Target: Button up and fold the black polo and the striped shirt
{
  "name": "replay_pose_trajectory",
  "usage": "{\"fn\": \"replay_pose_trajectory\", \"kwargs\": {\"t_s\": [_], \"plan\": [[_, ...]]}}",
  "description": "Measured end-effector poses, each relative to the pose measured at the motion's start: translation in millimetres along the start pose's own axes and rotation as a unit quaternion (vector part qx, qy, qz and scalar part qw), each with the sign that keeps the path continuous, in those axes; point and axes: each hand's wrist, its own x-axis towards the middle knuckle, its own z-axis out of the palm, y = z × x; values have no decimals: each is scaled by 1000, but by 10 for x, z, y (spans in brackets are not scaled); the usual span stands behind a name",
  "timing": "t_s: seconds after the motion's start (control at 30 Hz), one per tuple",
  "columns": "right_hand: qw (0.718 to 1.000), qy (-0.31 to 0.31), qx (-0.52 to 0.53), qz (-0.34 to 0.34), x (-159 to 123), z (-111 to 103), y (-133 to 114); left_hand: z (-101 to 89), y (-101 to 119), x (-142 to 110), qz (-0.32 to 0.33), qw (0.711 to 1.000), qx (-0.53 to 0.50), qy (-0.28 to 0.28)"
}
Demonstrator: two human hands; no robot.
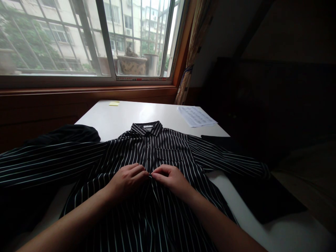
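Observation:
A black shirt with white stripes [170, 143] lies face up with its collar toward the window and both sleeves spread sideways. My left hand [131, 176] and my right hand [170, 177] meet at the middle of its front opening, fingers pinched on the fabric edge. Two buttons show on the front strip above my hands, between them and the collar [159, 128]. The spot between my fingertips is too small and dark to make out a button. Below my hands the front falls in loose folds.
The white table [157, 112] carries a yellow sticky-note pad [114, 103] and printed sheets [196, 116] at its far side. Dark cloth [68, 133] is bunched at the left, and more dark cloth [267, 197] lies under the right sleeve. A window stands beyond.

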Motion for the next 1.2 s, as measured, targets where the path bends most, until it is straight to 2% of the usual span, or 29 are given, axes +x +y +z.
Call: {"fn": "replay_pose_trajectory", "kwargs": {"t_s": [1.03,1.2], "plan": [[997,-32,56,35,1,11,36,-26,-2,-30,4,999,17,-51],[998,-27,38,35,-1,13,66,0,-7,-38,14,998,36,-44]]}}
